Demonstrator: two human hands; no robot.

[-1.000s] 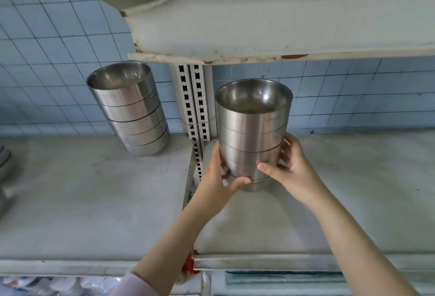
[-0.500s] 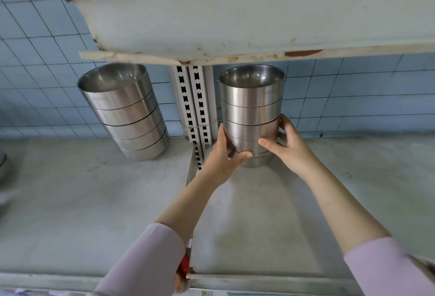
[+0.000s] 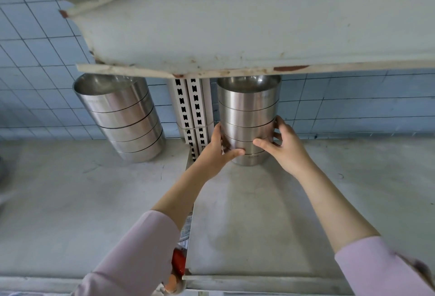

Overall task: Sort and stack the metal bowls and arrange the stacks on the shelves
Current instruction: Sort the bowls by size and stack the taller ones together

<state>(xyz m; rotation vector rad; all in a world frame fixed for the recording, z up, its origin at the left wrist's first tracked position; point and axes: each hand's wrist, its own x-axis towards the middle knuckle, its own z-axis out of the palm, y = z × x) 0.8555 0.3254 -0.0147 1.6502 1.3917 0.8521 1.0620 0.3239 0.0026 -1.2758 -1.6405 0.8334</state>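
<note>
Within the last second the stack of bowls has slid back along the shelf and now stands just right of the slotted post (a second stack stands left of that post). The left hand and right hand both still clasp its lower bowls. Placing looks nearly done, with only the letting go left.

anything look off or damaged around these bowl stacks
The upper shelf has rust patches and chipped paint along its front edge. The left stack looks tilted, top leaning left, though the wide lens may cause that. The right stack looks straight; nothing is spilled.
</note>
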